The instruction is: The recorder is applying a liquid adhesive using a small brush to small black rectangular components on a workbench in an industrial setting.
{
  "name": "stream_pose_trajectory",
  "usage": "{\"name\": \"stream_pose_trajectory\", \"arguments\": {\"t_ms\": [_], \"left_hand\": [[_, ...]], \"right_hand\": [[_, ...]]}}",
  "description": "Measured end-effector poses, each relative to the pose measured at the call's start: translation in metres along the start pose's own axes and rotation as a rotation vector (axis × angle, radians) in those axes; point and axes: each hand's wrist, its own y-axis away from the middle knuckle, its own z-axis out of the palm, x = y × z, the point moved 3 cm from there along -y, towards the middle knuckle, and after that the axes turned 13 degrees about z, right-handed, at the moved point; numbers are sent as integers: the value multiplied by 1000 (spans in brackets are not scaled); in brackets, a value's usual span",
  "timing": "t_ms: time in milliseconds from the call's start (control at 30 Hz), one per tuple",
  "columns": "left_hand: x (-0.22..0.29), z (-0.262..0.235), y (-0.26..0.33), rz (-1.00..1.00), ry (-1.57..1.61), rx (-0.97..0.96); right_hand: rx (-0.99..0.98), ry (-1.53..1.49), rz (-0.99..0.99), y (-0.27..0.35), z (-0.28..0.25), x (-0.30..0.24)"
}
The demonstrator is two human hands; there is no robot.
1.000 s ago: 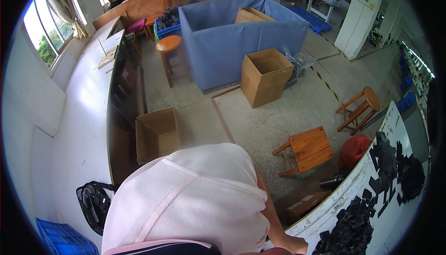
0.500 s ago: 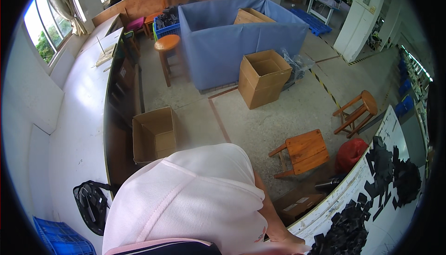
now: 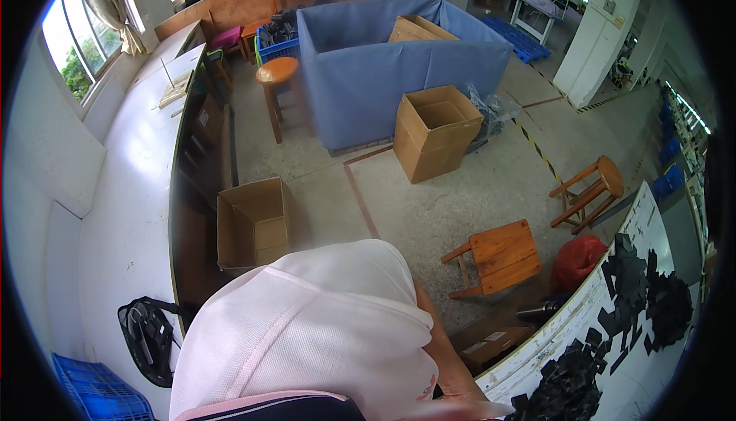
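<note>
Black pieces [image 3: 567,386] | loose heaps across the right-hand surface [image 3: 642,381] | right hand [image 3: 471,395] near closest heap, mostly hidden at lower edge; whether spread or gripping, cannot tell | left hand out of view | pieces lie unstacked, so handling looks unfinished; amount done cannot be judged

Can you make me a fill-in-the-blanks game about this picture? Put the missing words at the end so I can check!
1. Lots of black pieces lie on the white table at the ____ side of the picture.
2. The big fabric-sided bin is coloured ____.
3. The tall cardboard box in front of that bin isn't closed; its top is ____.
4. The plump bundle beside the white table is coloured ____.

Missing words: right; blue; open; red.
</note>
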Motion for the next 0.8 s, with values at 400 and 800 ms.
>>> {"name": "stream_pose_trajectory", "arguments": {"t_ms": [400,800], "left_hand": [[-27,0,-1,-149,176,-54],[-55,4,-8,-306,352,-104]], "right_hand": [[16,25,49,-7,3,-1],[35,47,106,-17,1,-6]]}}
